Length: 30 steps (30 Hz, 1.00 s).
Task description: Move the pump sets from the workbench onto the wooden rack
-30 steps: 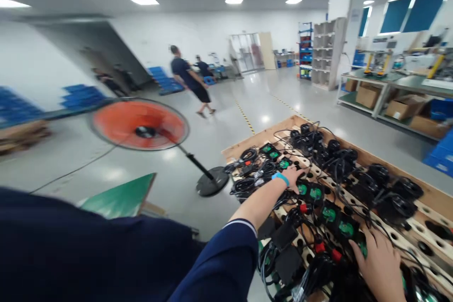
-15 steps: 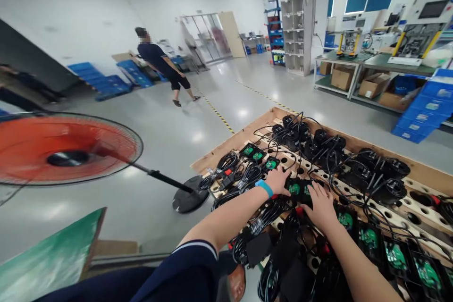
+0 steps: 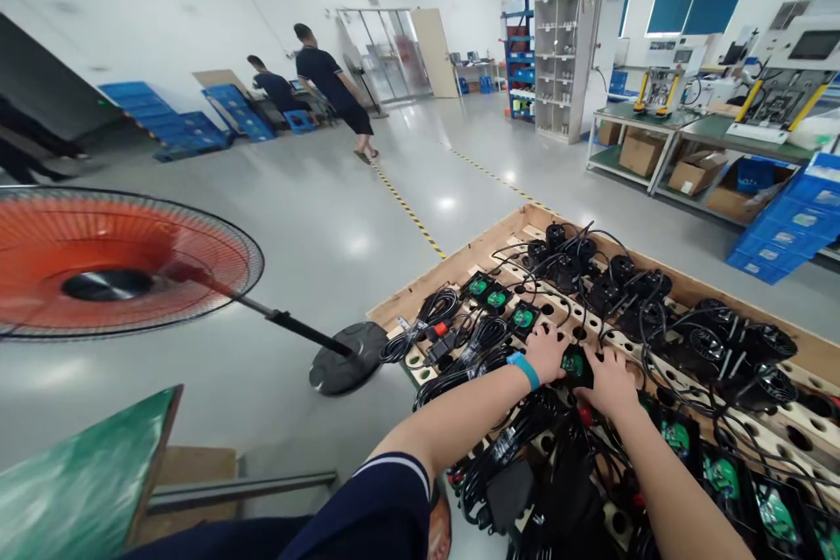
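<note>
My left hand (image 3: 548, 353), with a blue band at the wrist, has its fingers bent over the left side of a black housing with a green circuit board (image 3: 573, 361). From the other side, my right hand (image 3: 612, 381) curls its fingers against the same housing; the fingertips are partly hidden. The housing sits low among the holes of a wooden rack (image 3: 563, 308). Similar black units with green boards (image 3: 497, 297) lie farther back, and others (image 3: 722, 474) run toward the front right. Coiled black cables (image 3: 438, 306) and dark power adapters (image 3: 510, 490) lie left of and below my hands.
A wooden rim (image 3: 452, 267) borders the rack, with several black motor-like units (image 3: 620, 280) along its far side. A large orange fan (image 3: 131, 267) stands left. Blue crates (image 3: 784, 223) are stacked right. One person (image 3: 332, 87) walks beyond; another (image 3: 276, 92) sits.
The view has turned slightly. Both hands have come closer together around the housing, leaving one green board visible between them. The walking person is farther to the right.
</note>
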### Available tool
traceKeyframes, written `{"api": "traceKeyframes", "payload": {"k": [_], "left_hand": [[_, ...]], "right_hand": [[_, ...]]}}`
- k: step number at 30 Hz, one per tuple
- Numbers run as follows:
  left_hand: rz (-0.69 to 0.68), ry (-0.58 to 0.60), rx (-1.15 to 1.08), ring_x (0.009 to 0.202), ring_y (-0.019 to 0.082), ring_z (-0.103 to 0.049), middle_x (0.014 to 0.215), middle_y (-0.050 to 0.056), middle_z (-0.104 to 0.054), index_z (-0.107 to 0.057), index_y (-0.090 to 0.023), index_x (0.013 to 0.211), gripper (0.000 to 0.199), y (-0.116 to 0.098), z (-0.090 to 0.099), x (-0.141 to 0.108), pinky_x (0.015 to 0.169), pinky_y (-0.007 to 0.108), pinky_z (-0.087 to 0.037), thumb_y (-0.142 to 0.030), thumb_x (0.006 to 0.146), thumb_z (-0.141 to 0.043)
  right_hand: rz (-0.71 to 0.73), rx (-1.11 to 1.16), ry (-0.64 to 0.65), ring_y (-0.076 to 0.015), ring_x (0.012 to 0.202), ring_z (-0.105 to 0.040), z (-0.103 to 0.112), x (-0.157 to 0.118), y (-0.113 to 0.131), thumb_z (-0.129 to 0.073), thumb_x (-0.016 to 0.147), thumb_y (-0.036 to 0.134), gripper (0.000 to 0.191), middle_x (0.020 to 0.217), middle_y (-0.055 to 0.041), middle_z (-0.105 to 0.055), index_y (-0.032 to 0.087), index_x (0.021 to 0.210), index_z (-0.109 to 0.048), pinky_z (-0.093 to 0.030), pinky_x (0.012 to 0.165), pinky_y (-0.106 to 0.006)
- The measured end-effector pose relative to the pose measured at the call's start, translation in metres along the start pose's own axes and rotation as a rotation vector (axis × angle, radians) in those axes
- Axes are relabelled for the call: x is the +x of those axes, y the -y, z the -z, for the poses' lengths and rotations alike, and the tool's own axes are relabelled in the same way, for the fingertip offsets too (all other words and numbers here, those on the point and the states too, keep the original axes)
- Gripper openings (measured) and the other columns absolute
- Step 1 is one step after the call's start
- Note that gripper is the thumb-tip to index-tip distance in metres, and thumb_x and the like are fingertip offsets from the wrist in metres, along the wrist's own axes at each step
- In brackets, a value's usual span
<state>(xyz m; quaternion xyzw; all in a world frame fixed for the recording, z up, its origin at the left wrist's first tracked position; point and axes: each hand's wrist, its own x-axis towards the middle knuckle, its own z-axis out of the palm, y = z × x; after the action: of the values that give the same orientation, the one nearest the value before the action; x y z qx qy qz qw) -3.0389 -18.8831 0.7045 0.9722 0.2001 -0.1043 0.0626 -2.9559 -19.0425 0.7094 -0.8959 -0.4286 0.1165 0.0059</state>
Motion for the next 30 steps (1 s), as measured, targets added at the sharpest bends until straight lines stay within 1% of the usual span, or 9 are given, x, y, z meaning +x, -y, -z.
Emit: {"api": "traceKeyframes", "payload": {"k": [3, 7, 10, 12, 15, 17, 21, 25, 30], "left_hand": [[-0.121, -0.006, -0.016, 0.128, 0.048, -0.045, 0.149, 0.021, -0.043, -0.049, -0.028, 0.144, 0.092, 0.012, 0.004, -0.001, 0.099, 0.061, -0.042, -0.068, 0.066, -0.079], [-0.295, -0.005, -0.092, 0.139, 0.046, -0.038, 0.153, 0.017, -0.044, -0.036, -0.032, 0.154, 0.095, 0.042, 0.012, 0.002, 0.110, 0.065, -0.032, -0.067, 0.074, -0.074], [-0.279, -0.034, -0.139, 0.148, 0.043, -0.028, 0.159, 0.015, -0.039, -0.030, -0.033, 0.157, 0.087, 0.077, 0.019, 0.014, 0.116, 0.069, -0.021, -0.063, 0.083, -0.066], [-0.231, -0.039, -0.108, 0.150, 0.044, -0.024, 0.162, 0.017, -0.032, -0.028, -0.031, 0.157, 0.095, 0.101, 0.026, 0.026, 0.117, 0.071, -0.016, -0.057, 0.078, -0.074], [-0.206, 0.058, -0.062, 0.149, 0.048, -0.025, 0.163, 0.021, -0.029, -0.026, -0.033, 0.158, 0.123, 0.126, 0.035, 0.041, 0.114, 0.072, -0.022, -0.045, 0.056, -0.093], [-0.203, 0.135, -0.067, 0.146, 0.048, -0.031, 0.161, 0.020, -0.033, -0.028, -0.034, 0.156, 0.127, 0.133, 0.041, 0.047, 0.111, 0.068, -0.032, -0.040, 0.049, -0.096], [-0.191, 0.174, -0.081, 0.135, 0.043, -0.045, 0.155, 0.015, -0.042, -0.040, -0.030, 0.150, 0.109, 0.137, 0.044, 0.050, 0.106, 0.056, -0.041, -0.035, 0.054, -0.093], [-0.168, 0.189, -0.050, 0.132, 0.044, -0.047, 0.153, 0.017, -0.043, -0.044, -0.030, 0.147, 0.100, 0.144, 0.042, 0.046, 0.106, 0.059, -0.040, -0.026, 0.058, -0.088], [-0.145, 0.246, 0.026, 0.142, 0.050, -0.035, 0.160, 0.022, -0.030, -0.029, -0.034, 0.156, 0.112, 0.144, 0.042, 0.048, 0.104, 0.072, -0.039, -0.018, 0.060, -0.082]], "right_hand": [[-0.043, -0.034, 0.001, -0.0383, 0.131, -0.037, 0.003, 0.005, 0.004, -0.089, 0.066, 0.040, 0.098, 0.138, -0.0162, -0.043, 0.028, 0.151, -0.041, -0.051, 0.090, -0.055], [-0.129, -0.004, -0.027, -0.0362, 0.129, -0.039, 0.005, 0.010, 0.012, -0.090, 0.060, 0.034, 0.092, 0.136, -0.0162, -0.045, 0.025, 0.142, -0.049, -0.052, 0.088, -0.054], [-0.175, 0.006, -0.029, -0.0355, 0.130, -0.040, 0.003, 0.016, 0.018, -0.090, 0.058, 0.030, 0.095, 0.138, -0.0152, -0.045, 0.026, 0.142, -0.048, -0.053, 0.088, -0.054], [-0.185, -0.019, -0.012, -0.0361, 0.132, -0.038, 0.000, 0.018, 0.020, -0.092, 0.056, 0.030, 0.098, 0.140, -0.0154, -0.044, 0.026, 0.144, -0.047, -0.052, 0.089, -0.055], [-0.136, -0.060, 0.060, -0.0394, 0.137, -0.031, -0.004, 0.016, 0.021, -0.097, 0.048, 0.032, 0.123, 0.148, -0.0175, -0.038, 0.028, 0.154, -0.034, -0.049, 0.093, -0.058], [-0.090, -0.076, 0.080, -0.0390, 0.137, -0.032, -0.002, 0.013, 0.020, -0.096, 0.050, 0.027, 0.128, 0.149, -0.0186, -0.037, 0.027, 0.157, -0.026, -0.049, 0.094, -0.058], [-0.118, -0.032, 0.056, -0.0360, 0.131, -0.038, 0.006, 0.012, 0.020, -0.087, 0.063, 0.027, 0.100, 0.141, -0.0185, -0.045, 0.018, 0.150, -0.038, -0.049, 0.092, -0.057], [-0.179, -0.002, -0.003, -0.0382, 0.127, -0.041, 0.001, 0.018, 0.028, -0.087, 0.056, 0.037, 0.094, 0.135, -0.0188, -0.050, 0.015, 0.140, -0.049, -0.042, 0.097, -0.062], [-0.230, 0.016, -0.232, -0.0376, 0.133, -0.035, -0.024, 0.020, 0.041, -0.081, 0.063, 0.047, 0.085, 0.133, -0.0192, -0.053, 0.010, 0.134, -0.054, -0.018, 0.113, -0.063]]}}
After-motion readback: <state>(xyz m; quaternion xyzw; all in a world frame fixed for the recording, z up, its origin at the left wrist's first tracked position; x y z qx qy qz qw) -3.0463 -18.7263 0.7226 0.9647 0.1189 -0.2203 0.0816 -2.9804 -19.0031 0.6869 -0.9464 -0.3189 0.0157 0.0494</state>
